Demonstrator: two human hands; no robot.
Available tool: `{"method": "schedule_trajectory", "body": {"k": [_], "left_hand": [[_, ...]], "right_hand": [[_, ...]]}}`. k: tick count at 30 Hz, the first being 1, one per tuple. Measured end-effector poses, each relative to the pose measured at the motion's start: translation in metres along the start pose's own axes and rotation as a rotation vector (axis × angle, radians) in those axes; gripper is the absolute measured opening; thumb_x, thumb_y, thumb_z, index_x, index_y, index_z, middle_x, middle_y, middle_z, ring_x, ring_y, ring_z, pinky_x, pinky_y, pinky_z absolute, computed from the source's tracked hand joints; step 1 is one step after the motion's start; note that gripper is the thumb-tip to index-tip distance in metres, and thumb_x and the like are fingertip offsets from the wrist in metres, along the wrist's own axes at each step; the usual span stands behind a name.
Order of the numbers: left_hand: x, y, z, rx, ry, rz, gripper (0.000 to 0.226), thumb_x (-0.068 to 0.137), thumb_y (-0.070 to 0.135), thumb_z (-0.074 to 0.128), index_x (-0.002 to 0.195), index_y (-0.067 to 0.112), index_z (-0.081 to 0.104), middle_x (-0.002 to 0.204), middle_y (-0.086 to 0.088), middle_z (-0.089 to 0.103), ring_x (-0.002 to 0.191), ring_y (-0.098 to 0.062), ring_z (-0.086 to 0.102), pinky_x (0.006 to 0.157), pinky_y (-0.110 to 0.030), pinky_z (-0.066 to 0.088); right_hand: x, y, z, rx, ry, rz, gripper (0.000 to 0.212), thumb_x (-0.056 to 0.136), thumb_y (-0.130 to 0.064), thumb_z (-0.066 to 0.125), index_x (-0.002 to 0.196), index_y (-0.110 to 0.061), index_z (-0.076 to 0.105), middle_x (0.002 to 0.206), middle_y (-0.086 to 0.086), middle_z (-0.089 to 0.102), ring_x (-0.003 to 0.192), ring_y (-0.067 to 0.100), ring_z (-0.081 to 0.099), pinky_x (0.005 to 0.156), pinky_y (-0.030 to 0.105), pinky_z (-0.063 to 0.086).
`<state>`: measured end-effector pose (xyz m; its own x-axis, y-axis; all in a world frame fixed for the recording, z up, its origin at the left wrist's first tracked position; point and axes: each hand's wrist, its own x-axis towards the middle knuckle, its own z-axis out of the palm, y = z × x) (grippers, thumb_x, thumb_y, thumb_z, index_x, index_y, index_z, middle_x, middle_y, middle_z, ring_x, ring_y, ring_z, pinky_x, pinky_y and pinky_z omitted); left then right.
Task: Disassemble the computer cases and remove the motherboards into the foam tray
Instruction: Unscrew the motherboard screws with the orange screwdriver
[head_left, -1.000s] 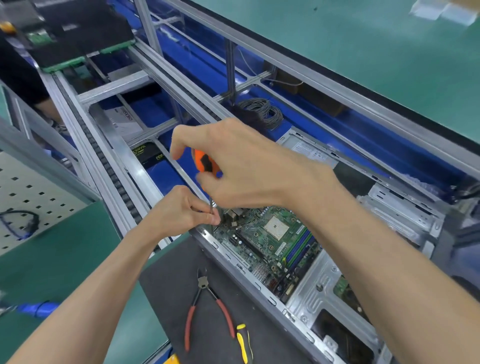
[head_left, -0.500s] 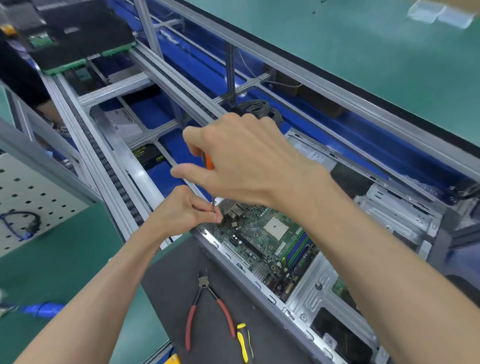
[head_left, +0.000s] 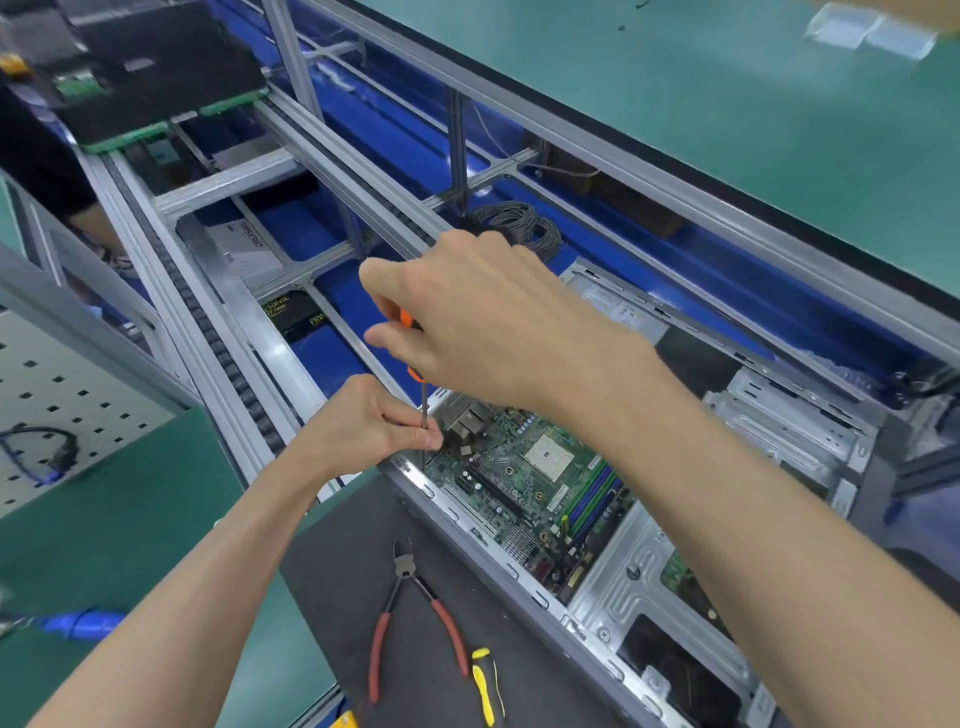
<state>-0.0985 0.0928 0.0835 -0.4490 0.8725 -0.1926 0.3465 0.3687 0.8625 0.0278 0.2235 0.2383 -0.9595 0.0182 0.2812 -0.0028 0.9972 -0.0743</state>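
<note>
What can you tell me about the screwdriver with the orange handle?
The screwdriver has an orange and black handle, mostly hidden inside the right hand gripping it. Its thin dark metal shaft stands nearly upright. The left hand pinches the shaft low down. Its tip reaches the near corner of the green motherboard.
</note>
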Motion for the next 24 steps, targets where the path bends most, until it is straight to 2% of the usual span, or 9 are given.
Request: {"method": "schedule_trajectory", "body": {"k": [2, 5, 7, 10, 14, 17, 20, 22, 24], "left_hand": [[0.000, 0.000, 0.000, -0.007, 0.001, 0.010, 0.021, 0.057, 0.055, 0.082, 0.069, 0.039, 0.080, 0.077, -0.012, 0.076, 0.076, -0.041, 0.065, 0.077, -0.052, 0.054], [-0.002, 0.000, -0.002, -0.006, -0.003, 0.018, 0.008, 0.062, 0.040, 0.084, 0.067, 0.039, 0.079, 0.078, 0.000, 0.077, 0.087, -0.045, 0.066, 0.082, -0.057, 0.054], [-0.003, -0.001, -0.002, 0.009, -0.018, 0.022, 0.006, 0.066, 0.040, 0.083, 0.070, 0.040, 0.079, 0.078, 0.004, 0.077, 0.086, -0.034, 0.069, 0.080, -0.053, 0.055], [-0.002, -0.002, -0.002, 0.045, -0.025, -0.029, 0.014, 0.063, 0.051, 0.082, 0.073, 0.040, 0.080, 0.079, 0.001, 0.077, 0.083, -0.028, 0.069, 0.086, -0.057, 0.054], [-0.001, -0.002, -0.001, 0.013, -0.026, -0.013, 0.021, 0.057, 0.055, 0.081, 0.070, 0.038, 0.080, 0.077, -0.001, 0.077, 0.086, -0.038, 0.069, 0.086, -0.058, 0.054], [-0.003, -0.001, -0.002, 0.019, -0.038, 0.019, 0.017, 0.058, 0.054, 0.081, 0.067, 0.040, 0.079, 0.078, 0.005, 0.077, 0.087, -0.037, 0.069, 0.084, -0.056, 0.055], [-0.002, -0.002, -0.002, 0.022, -0.037, -0.009, 0.021, 0.059, 0.055, 0.080, 0.070, 0.038, 0.079, 0.079, -0.001, 0.077, 0.090, -0.046, 0.066, 0.085, -0.059, 0.054], [-0.002, -0.001, -0.002, 0.060, -0.043, -0.020, 0.023, 0.059, 0.059, 0.078, 0.070, 0.039, 0.080, 0.079, 0.000, 0.077, 0.090, -0.048, 0.063, 0.084, -0.059, 0.053], [-0.003, -0.001, -0.001, 0.062, -0.034, -0.025, 0.021, 0.060, 0.058, 0.077, 0.071, 0.041, 0.080, 0.080, 0.005, 0.077, 0.092, -0.048, 0.063, 0.086, -0.059, 0.053]], "right_hand": [[0.000, 0.004, -0.004, 0.152, -0.084, -0.081, 0.013, 0.085, -0.021, 0.058, 0.095, -0.020, 0.051, 0.077, -0.006, 0.052, 0.070, 0.020, 0.048, 0.066, 0.040, 0.045], [-0.003, 0.007, -0.010, 0.398, -0.173, -0.094, 0.035, 0.069, -0.011, 0.058, 0.102, -0.021, 0.059, 0.077, -0.006, 0.057, 0.070, 0.009, 0.051, 0.064, 0.036, 0.047], [-0.004, 0.004, -0.005, 0.307, -0.106, -0.075, 0.017, 0.080, -0.027, 0.063, 0.094, -0.023, 0.055, 0.073, -0.007, 0.052, 0.065, 0.008, 0.047, 0.058, 0.035, 0.042], [-0.002, -0.004, 0.001, 0.051, 0.024, 0.032, 0.037, 0.094, -0.056, 0.054, 0.082, -0.025, 0.037, 0.066, -0.009, 0.029, 0.054, 0.013, 0.026, 0.051, 0.032, 0.024], [0.001, -0.001, 0.000, 0.149, -0.052, -0.066, 0.008, 0.087, -0.023, 0.058, 0.090, -0.021, 0.052, 0.071, -0.009, 0.046, 0.070, 0.020, 0.049, 0.066, 0.040, 0.047], [-0.003, 0.007, -0.011, 0.458, -0.193, -0.046, 0.040, 0.067, -0.004, 0.055, 0.103, -0.021, 0.061, 0.077, -0.004, 0.058, 0.072, 0.010, 0.057, 0.066, 0.037, 0.050], [-0.003, 0.006, -0.008, 0.346, -0.129, -0.023, 0.021, 0.079, -0.026, 0.063, 0.099, -0.024, 0.057, 0.073, -0.007, 0.054, 0.069, 0.011, 0.053, 0.063, 0.038, 0.049], [-0.002, -0.001, -0.005, 0.082, -0.028, 0.036, 0.032, 0.091, -0.054, 0.056, 0.087, -0.024, 0.044, 0.066, -0.009, 0.038, 0.061, 0.018, 0.040, 0.055, 0.035, 0.035], [-0.001, -0.007, -0.002, -0.032, 0.033, 0.037, 0.033, 0.097, -0.052, 0.051, 0.086, -0.024, 0.037, 0.067, -0.009, 0.023, 0.061, 0.023, 0.034, 0.057, 0.034, 0.026]]}}
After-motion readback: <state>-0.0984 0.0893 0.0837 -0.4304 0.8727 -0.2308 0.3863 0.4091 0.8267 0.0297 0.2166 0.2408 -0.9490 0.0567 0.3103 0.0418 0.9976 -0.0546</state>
